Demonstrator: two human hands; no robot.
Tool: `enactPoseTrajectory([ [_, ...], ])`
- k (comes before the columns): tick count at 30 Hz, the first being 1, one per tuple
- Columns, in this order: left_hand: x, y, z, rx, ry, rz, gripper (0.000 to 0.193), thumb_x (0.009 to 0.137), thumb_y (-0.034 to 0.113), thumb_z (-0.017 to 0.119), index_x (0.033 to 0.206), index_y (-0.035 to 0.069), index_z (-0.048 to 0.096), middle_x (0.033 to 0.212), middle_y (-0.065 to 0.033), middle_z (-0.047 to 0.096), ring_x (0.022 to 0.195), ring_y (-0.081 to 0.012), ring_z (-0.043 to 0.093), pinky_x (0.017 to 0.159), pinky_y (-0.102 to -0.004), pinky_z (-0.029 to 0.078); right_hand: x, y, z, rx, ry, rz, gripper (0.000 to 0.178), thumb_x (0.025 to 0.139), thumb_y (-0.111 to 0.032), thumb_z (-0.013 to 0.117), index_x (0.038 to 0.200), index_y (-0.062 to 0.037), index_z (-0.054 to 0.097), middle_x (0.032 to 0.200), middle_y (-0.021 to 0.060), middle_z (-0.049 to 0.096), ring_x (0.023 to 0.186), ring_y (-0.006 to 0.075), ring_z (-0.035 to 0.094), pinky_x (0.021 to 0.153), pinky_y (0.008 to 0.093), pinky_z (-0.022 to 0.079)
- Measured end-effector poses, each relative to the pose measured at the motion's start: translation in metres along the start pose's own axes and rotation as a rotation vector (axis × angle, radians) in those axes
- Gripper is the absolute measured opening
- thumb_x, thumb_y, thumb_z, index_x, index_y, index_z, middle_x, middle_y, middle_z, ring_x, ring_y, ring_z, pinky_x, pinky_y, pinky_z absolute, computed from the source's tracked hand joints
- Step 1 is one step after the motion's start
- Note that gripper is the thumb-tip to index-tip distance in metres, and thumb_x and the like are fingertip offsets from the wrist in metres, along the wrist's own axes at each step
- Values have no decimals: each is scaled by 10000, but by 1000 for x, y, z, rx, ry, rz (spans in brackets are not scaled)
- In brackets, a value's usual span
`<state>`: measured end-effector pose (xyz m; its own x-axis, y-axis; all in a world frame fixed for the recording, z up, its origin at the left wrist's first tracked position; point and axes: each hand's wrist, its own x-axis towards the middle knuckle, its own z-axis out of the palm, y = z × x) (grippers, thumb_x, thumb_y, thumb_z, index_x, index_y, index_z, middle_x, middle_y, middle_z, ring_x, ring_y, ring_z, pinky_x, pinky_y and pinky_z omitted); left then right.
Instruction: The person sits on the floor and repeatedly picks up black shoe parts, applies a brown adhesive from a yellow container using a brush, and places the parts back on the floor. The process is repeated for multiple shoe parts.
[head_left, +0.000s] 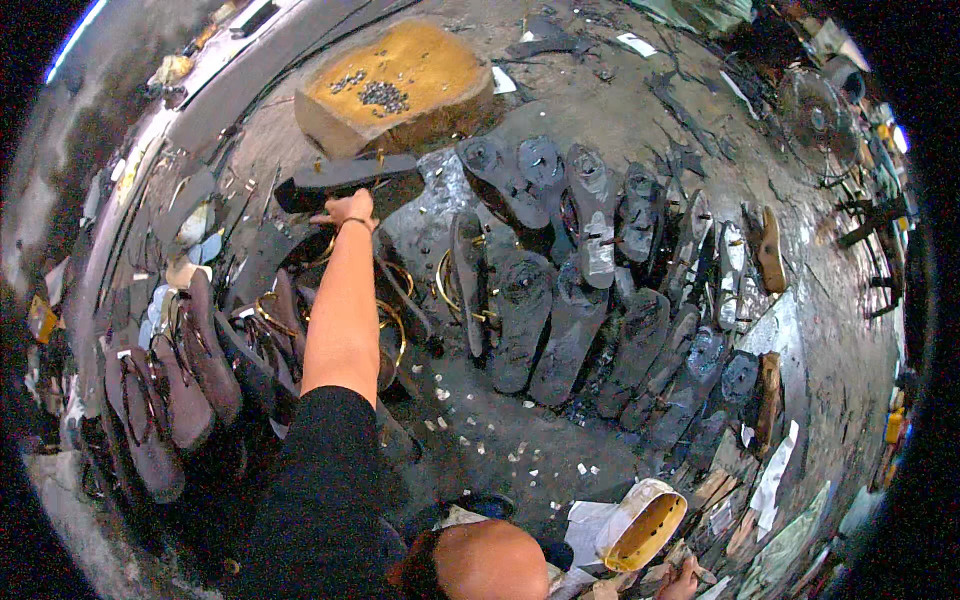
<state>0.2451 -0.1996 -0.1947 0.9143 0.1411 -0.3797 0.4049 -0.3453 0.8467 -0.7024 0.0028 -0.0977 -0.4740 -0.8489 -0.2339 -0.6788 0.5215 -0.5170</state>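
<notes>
My left arm in a black sleeve reaches forward to the far left. At its end my left hand [350,207] closes on the near edge of a dark sandal sole [345,175], which lies sideways in front of a tan block. Below that hand lie dark sandals with gold-coloured straps [392,335]. Low at the right edge of my body, my right hand [681,580] shows only in part beside wood and paper scraps. Its fingers look bent together; what they hold, if anything, is hidden. Nearby stands a white tub with a yellow inside [645,530].
The tan block [400,75] bears a pile of small metal bits [385,97]. Rows of dark soles [520,310] cover the middle and right. More thong sandals [185,390] stand at left. White crumbs [515,455] dot the ground. A fan [818,118] stands far right.
</notes>
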Motion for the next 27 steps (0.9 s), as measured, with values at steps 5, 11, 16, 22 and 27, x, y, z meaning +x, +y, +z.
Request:
enactPoseTrajectory([
  [5,-4,-1,-33,843,42,359,962,774,261,809,1470,37,183,1353,-240,509,1184,-410,577,993,-485,491,-4,6,-6,-8,-1,18,382,937,-340,674,1219,-84,646,982,109,659,830,257,603,747,432,448],
  [11,-47,12,-34,919,78,689,1000,802,202,780,1498,115,67,1116,-216,663,979,-422,675,863,-504,539,-10,11,-15,-28,26,55,377,934,-337,679,1204,-76,644,962,92,648,805,233,590,716,406,438],
  [16,-6,45,-33,1315,-2,897,855,801,170,736,1511,104,266,985,-185,723,896,-348,721,746,-430,588,-15,5,-15,-31,44,71,373,931,-334,684,1190,-69,642,945,77,638,784,213,578,690,384,430],
  [22,2,92,-2,1910,12,984,763,744,402,824,1377,95,530,1159,-103,675,1018,-312,680,785,-423,576,-17,-1,-19,-92,45,118,369,928,-331,689,1175,-62,640,925,60,627,758,188,565,659,358,420],
  [27,49,86,-25,1680,-266,1410,1129,479,504,944,1369,30,436,1350,-177,546,1210,-412,544,1026,-508,439,-13,-6,-10,-72,44,139,365,926,-328,694,1162,-55,638,908,46,617,737,168,553,633,337,412],
])
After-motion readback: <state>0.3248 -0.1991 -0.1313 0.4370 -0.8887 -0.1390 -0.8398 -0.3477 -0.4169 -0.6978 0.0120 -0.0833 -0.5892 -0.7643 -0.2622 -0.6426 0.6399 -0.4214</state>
